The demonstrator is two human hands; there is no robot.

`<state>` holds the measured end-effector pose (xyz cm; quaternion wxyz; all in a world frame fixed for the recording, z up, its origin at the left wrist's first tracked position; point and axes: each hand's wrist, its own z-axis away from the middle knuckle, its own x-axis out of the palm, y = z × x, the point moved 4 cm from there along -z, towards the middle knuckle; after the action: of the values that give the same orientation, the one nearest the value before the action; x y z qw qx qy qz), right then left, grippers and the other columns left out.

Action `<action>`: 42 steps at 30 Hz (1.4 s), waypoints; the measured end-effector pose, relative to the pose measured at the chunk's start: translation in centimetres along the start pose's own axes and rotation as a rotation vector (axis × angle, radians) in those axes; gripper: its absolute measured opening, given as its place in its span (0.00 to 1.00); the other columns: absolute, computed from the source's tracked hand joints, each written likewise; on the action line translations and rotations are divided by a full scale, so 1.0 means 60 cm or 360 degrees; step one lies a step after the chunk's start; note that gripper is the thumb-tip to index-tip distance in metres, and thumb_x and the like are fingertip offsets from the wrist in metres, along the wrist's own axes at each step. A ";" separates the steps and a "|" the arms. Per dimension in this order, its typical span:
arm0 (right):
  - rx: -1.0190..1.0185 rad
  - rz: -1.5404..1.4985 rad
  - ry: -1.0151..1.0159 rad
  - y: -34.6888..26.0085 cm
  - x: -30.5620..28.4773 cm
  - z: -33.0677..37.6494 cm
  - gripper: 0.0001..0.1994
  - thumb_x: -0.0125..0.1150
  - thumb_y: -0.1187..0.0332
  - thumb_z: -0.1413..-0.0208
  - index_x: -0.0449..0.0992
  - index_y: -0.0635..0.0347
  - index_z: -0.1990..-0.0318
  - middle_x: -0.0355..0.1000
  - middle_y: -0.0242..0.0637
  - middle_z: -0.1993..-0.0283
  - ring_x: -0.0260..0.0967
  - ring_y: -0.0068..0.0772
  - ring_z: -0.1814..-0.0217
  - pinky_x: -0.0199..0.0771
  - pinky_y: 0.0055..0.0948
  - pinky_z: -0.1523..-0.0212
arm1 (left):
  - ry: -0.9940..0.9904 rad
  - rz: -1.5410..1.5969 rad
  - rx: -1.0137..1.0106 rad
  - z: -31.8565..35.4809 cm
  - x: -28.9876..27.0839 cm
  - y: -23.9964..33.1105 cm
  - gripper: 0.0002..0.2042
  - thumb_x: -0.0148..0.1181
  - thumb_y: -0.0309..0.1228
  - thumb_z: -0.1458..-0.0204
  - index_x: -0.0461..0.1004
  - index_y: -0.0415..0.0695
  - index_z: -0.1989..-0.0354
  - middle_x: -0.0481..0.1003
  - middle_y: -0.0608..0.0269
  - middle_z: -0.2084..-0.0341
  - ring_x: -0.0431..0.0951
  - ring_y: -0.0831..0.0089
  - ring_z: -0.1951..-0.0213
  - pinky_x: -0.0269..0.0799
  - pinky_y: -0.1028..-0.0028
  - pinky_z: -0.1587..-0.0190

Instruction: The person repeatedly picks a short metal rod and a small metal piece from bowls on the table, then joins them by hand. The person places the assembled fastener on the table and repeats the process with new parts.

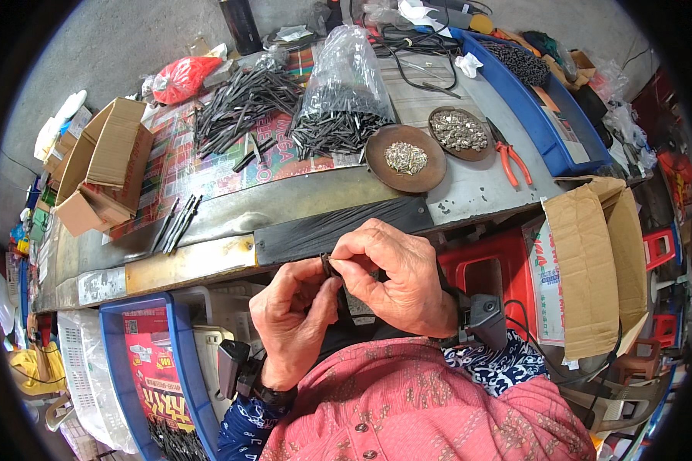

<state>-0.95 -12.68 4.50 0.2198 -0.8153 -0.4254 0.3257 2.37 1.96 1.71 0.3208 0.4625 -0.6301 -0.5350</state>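
Observation:
My left hand and my right hand meet just in front of the table's near edge, fingertips close together. Both are closed in a pinch on a small dark piece, mostly hidden by the fingers; its exact kind does not show. Beyond them on the table, a brown round dish holds small shiny metal parts. A second dish beside it bears greyish small parts. Several slim black pieces lie near the table edge at left.
Black stick-like parts are heaped at the back, beside a clear plastic bag of similar ones. Red-handled pliers lie right. Cardboard boxes flank the table; blue trays stand back right and below left. A red stool is under the edge.

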 end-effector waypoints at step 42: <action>0.0666 -0.0544 -0.0529 0.058 0.008 -0.021 0.06 0.64 0.74 0.45 0.76 0.65 0.62 0.72 0.29 0.67 0.68 0.16 0.66 0.70 0.20 0.65 | -0.0010 0.0368 -0.0220 -0.022 -0.006 -0.037 0.06 0.60 0.25 0.42 0.76 0.35 0.60 0.74 0.70 0.74 0.69 0.88 0.73 0.64 0.86 0.71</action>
<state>2.10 -14.28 2.98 0.3618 -0.6047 -0.5100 0.4932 4.24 1.78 -0.12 0.4096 0.3619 -0.6417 -0.5380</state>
